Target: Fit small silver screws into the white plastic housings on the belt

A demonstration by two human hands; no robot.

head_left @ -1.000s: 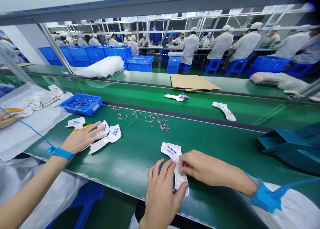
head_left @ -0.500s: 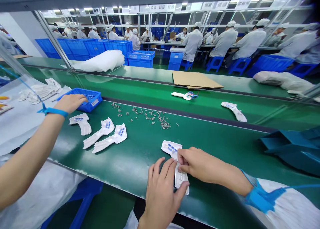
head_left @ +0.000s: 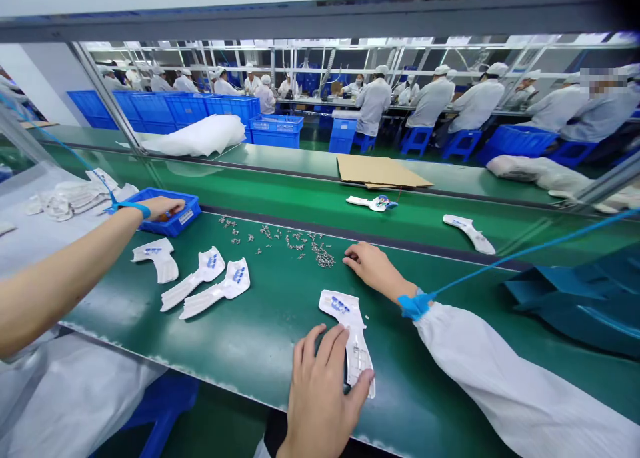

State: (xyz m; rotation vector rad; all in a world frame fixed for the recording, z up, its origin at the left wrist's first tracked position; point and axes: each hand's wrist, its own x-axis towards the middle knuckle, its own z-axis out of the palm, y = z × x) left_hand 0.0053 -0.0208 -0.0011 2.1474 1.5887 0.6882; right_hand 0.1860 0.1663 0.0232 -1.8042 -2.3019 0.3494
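A white gun-shaped plastic shell half (head_left: pixel 356 335) with blue parts in its head lies on the green bench. My left hand (head_left: pixel 323 385) steadies its handle, fingers along the left edge and thumb across the lower right. Up by the right end of a heap of small metal pieces (head_left: pixel 325 259) is my right hand (head_left: pixel 374 268), its fingers loosely bent and slightly apart, with nothing visible in them. A tiny white piece (head_left: pixel 367 317) rests beside the shell half. Further left lie several similar shell halves (head_left: pixel 220 290).
From the left, a co-worker's hand (head_left: pixel 165 207) reaches into a blue basket (head_left: pixel 175 226). On the lower green strip behind lie a white part with coloured wires (head_left: pixel 373 203) and another shell (head_left: pixel 470 234). Cardboard (head_left: pixel 380 170) sits beyond; a dark teal bin (head_left: pixel 575 305) stands right.
My right hand has left the shell half and moved up and away to the metal pieces. My left hand stays on the shell. The co-worker's hand has gone deeper into the basket.
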